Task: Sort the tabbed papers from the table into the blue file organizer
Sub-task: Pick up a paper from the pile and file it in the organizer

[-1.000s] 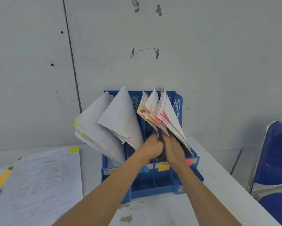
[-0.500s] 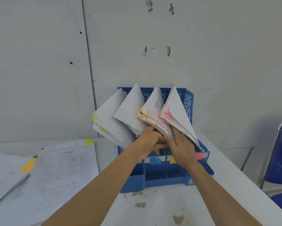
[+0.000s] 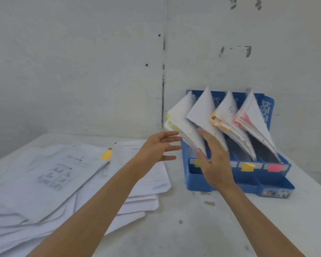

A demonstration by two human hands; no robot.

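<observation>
- 1 blue file organizer (image 3: 278, 184)
- 4 paper bundles (image 3: 182, 115) (image 3: 202, 110) (image 3: 228, 112) (image 3: 254, 112) in it
- 3 colour labels (image 3: 247, 166) showing on its front
- 1 loose-sheet pile (image 3: 63, 173), sheet qty unclear
- 1 orange tab (image 3: 106, 155) on the pile
- 2 hands: L hand (image 3: 156, 147), R hand (image 3: 215, 160)
- 1 table (image 3: 193, 229)

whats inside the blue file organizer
The blue plastic file organizer holds four leaning stacks of white papers; their lower ends are hidden behind its front rail and the right hand.

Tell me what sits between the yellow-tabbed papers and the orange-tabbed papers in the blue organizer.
A bundle of plain white papers stands between them, as the head view shows. No tab shows on it; the right hand covers its lower end.
</observation>
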